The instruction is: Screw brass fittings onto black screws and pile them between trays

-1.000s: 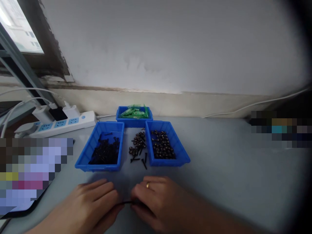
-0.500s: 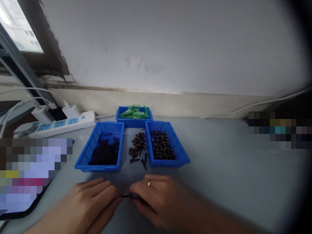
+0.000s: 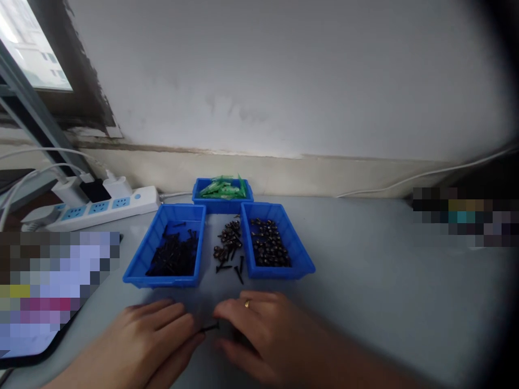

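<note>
A black screw (image 3: 210, 327) is pinched by the fingertips of my left hand (image 3: 156, 337), its head pointing right. My right hand (image 3: 259, 329), with a gold ring on one finger, is beside the screw head, thumb and index finger parted around it; its palm side is in shadow. Just beyond the hands, dark screws fill part of a left blue tray (image 3: 132, 270). Small dark metal pieces lie in a right blue tray (image 3: 302, 267). Between the trays, a pile of bronze-coloured fasteners (image 3: 229, 237) lies on the table with several loose black screws (image 3: 239, 274).
A smaller blue tray (image 3: 223, 205) with green plastic packets (image 3: 223, 188) stands against the wall. To the left are a white power strip (image 3: 109, 208) with plugs and cables, and a blurred-out screen device (image 3: 52, 302). A white cable (image 3: 389, 188) runs along the right.
My right thumb and index finger have parted from the screw, so its head now shows. My left hand keeps its pinch, and the screw tilts slightly.
</note>
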`<state>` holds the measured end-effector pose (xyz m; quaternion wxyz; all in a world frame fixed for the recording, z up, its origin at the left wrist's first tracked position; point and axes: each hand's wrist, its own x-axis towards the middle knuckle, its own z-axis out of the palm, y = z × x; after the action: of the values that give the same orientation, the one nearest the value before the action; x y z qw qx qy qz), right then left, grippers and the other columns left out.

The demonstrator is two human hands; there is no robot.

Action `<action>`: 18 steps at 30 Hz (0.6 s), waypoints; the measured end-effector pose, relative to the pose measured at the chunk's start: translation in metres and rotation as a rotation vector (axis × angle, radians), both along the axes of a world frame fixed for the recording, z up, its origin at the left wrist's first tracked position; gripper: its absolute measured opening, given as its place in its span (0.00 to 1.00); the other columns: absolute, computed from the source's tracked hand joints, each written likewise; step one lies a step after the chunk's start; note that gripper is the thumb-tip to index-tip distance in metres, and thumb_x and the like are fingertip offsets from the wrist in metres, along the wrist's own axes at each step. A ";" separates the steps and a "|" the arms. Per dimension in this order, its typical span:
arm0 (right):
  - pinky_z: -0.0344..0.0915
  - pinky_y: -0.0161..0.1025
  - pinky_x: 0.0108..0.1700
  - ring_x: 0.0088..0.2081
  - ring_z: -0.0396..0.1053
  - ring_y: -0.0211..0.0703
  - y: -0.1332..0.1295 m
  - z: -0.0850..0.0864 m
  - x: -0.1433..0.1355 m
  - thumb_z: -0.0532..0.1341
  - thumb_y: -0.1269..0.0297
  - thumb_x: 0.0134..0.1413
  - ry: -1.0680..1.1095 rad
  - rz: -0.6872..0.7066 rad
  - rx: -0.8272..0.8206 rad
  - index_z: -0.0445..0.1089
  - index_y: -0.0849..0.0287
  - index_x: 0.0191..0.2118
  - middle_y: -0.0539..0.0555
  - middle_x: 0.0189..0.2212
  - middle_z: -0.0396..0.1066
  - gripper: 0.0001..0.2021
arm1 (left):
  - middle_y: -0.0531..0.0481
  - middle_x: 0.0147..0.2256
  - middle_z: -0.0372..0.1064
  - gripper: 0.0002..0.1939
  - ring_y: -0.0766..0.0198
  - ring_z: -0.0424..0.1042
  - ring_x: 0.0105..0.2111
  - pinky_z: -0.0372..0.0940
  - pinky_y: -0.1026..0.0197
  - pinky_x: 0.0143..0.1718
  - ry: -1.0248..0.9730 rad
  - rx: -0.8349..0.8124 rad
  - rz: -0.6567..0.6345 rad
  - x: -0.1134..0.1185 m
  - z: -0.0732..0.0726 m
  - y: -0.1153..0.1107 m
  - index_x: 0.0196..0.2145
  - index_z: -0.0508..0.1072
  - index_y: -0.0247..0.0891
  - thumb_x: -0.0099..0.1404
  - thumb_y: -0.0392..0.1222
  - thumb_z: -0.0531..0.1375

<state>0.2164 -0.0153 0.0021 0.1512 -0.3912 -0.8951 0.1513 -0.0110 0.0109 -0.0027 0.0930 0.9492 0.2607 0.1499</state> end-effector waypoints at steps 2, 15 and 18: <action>0.64 0.37 0.40 0.37 0.72 0.43 -0.001 0.001 0.000 0.59 0.65 0.62 0.002 0.005 0.017 0.69 0.61 0.42 0.53 0.32 0.74 0.06 | 0.56 0.24 0.67 0.18 0.65 0.70 0.22 0.59 0.61 0.23 0.000 -0.002 0.009 0.000 0.000 -0.001 0.29 0.66 0.43 0.74 0.40 0.43; 0.61 0.35 0.32 0.29 0.70 0.39 0.002 0.002 -0.003 0.56 0.69 0.63 -0.064 0.050 0.050 0.68 0.61 0.34 0.50 0.27 0.72 0.07 | 0.57 0.23 0.68 0.16 0.64 0.70 0.22 0.59 0.62 0.22 -0.013 0.018 -0.008 -0.001 -0.002 -0.003 0.30 0.66 0.43 0.74 0.40 0.45; 0.63 0.35 0.35 0.33 0.72 0.41 0.003 0.001 -0.001 0.58 0.64 0.63 -0.006 0.031 0.022 0.69 0.61 0.41 0.52 0.31 0.74 0.06 | 0.57 0.23 0.67 0.17 0.65 0.70 0.21 0.60 0.62 0.22 -0.018 0.005 -0.006 -0.002 -0.001 -0.004 0.30 0.66 0.44 0.74 0.40 0.44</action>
<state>0.2152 -0.0124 0.0035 0.1505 -0.3762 -0.9031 0.1424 -0.0125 0.0069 -0.0042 0.0933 0.9488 0.2566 0.1589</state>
